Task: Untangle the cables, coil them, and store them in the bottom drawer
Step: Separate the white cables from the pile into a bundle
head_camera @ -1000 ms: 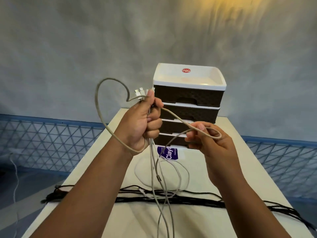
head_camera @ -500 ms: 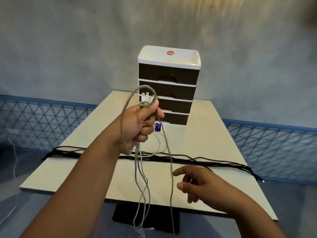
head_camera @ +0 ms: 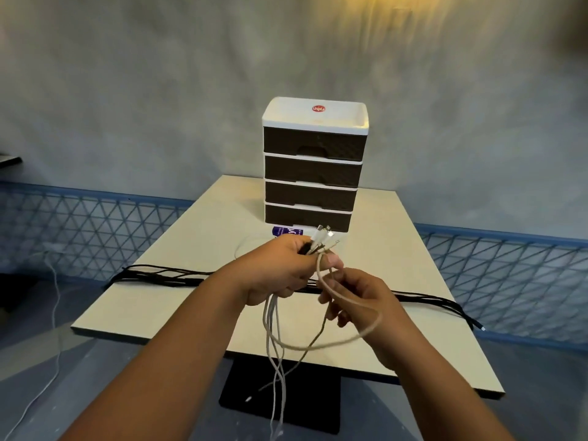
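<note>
— Grey wall behind, beige table [head_camera: 178,300] under both hands. What's the left hand [head_camera: 280,268] got?

— It grips a bunch of pale cables [head_camera: 273,332], plugs sticking out above the fist, tails hanging below the table edge.

— And the right hand [head_camera: 359,297]?

— Just beside the left, fingers curled round a beige cable loop [head_camera: 366,332].

— The bottom drawer [head_camera: 308,216]?

— Beyond the hands, closed, lowest in the drawer unit [head_camera: 315,144]. Black cables [head_camera: 165,275] lie across the table, behind both hands.

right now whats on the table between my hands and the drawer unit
In the head view, the black cables stretch across the table, and a purple-labelled item sits against the drawer unit.
</note>
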The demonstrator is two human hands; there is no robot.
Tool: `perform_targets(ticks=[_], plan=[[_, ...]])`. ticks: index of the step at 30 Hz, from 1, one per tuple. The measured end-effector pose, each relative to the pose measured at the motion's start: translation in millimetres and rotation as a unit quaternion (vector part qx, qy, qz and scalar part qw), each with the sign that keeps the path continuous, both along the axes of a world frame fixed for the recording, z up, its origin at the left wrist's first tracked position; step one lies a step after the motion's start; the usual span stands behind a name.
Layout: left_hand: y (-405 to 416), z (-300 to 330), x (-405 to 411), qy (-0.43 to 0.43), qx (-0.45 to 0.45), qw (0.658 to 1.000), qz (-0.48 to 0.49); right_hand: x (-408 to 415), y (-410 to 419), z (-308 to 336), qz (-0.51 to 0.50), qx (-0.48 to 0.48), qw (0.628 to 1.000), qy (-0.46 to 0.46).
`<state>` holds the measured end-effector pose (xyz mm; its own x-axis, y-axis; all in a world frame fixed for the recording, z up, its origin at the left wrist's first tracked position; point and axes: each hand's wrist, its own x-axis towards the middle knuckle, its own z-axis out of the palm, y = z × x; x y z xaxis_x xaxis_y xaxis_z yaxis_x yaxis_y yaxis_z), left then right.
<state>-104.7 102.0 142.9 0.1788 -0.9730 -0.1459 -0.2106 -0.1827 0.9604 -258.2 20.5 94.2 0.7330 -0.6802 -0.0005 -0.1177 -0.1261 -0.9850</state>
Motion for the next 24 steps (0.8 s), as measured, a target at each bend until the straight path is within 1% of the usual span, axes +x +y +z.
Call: perform_targets(ticks=[2,3,6,11,13,16,18,19,20,21,22,24], plan=[[4,3,3,-0.026,-0.001,1.0,0.016,-6,-3,-6,-0.01,0.008,1.0,0.004],[6,5,5,-0.026,-0.008,0.999,0.027,-9,-5,-11,-0.016,0.003,1.0,0.015],[13,11,16,0.007,-0.042,0.998,0.056,-19,-11,-29,-0.027,-0.029,0.996,0.075],[17,20,22,0.066,-0.099,0.989,0.091,-35,-9,-58,0.035,-0.072,0.978,0.191],[16,21,19,0.089,-0.119,0.985,0.091,-36,-8,-65,0.068,-0.114,0.961,0.241],[14,21,14,0.108,-0.139,0.979,0.104,-33,-7,-71,0.139,-0.187,0.919,0.317],[13,23,10,0.128,-0.159,0.973,0.112,-30,-7,-69,0.161,-0.237,0.893,0.348],[13,25,8,0.136,-0.169,0.969,0.115,-27,-6,-66,0.155,-0.26,0.888,0.346],[12,26,6,0.141,-0.179,0.967,0.116,-25,-6,-61,0.137,-0.273,0.895,0.325],[10,26,3,0.145,-0.187,0.965,0.113,-23,-4,-52,0.111,-0.272,0.913,0.283],[9,26,-1,0.148,-0.193,0.964,0.107,-20,-1,-43,0.081,-0.252,0.939,0.222],[4,25,-11,0.165,-0.197,0.962,0.092,-11,8,-24,0.054,-0.16,0.982,0.089]])
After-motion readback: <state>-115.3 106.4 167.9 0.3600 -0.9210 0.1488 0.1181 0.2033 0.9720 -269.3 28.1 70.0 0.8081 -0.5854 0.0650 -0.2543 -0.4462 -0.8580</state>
